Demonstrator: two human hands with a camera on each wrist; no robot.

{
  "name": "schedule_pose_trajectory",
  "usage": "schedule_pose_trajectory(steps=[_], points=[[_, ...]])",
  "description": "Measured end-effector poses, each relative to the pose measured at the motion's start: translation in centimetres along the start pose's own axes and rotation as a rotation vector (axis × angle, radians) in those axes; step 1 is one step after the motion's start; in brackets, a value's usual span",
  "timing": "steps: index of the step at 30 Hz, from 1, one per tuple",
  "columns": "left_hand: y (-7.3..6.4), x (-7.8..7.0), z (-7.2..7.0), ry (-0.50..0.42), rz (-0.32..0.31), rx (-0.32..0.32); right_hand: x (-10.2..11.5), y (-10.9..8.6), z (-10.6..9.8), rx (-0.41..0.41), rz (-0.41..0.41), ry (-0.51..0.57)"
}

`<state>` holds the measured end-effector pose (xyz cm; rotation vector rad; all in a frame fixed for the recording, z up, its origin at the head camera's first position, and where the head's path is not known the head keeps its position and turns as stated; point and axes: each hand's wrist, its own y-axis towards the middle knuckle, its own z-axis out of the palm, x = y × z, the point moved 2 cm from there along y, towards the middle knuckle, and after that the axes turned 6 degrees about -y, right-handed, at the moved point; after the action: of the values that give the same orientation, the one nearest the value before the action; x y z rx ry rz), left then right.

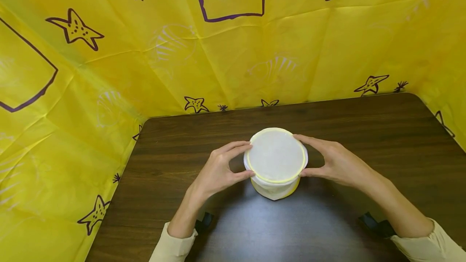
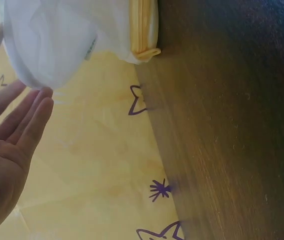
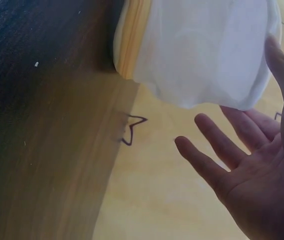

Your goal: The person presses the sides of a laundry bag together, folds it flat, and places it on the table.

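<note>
A round white fabric bag (image 1: 276, 155) with thin yellow trim round its flat top stands on the dark table, its lower side sagging slightly. My left hand (image 1: 222, 169) holds the left of the top rim, thumb at the near edge and fingers farther back. On the opposite side, my right hand (image 1: 335, 163) holds the rim, thumb near and index finger at the far edge. In the left wrist view, a yellow zipper band (image 2: 142, 30) with a small pull runs round the bag's base. The right wrist view shows the other fingers (image 3: 216, 142) spread beside the bag.
The wood-grain table (image 1: 182, 140) has rounded far corners. A yellow cloth (image 1: 233, 60) with purple starfish and pale fish drawings hangs behind the table and along both sides. Dark straps (image 1: 376, 225) show at both wrists, by the cream sleeves (image 1: 174, 244).
</note>
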<state>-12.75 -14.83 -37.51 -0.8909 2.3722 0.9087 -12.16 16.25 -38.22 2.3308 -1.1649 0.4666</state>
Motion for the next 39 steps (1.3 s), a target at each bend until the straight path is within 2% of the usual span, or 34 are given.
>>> schedule_pose_trajectory(steps=[17,27,34,39], points=[[0.0,0.6,0.8,0.013,-0.035,0.002,-0.8,0.0,0.9,0.060,0.047,0.011],[-0.1,1.5,1.5,-0.076,-0.096,-0.023,-1.0,0.0,1.4,0.058,0.068,-0.008],[-0.1,1.9,1.7,-0.067,-0.130,-0.043,-1.2,0.0,1.7,0.058,0.073,-0.008],[-0.2,2.0,1.9,-0.099,-0.180,-0.027,-1.3,0.1,1.9,0.065,0.074,-0.015]])
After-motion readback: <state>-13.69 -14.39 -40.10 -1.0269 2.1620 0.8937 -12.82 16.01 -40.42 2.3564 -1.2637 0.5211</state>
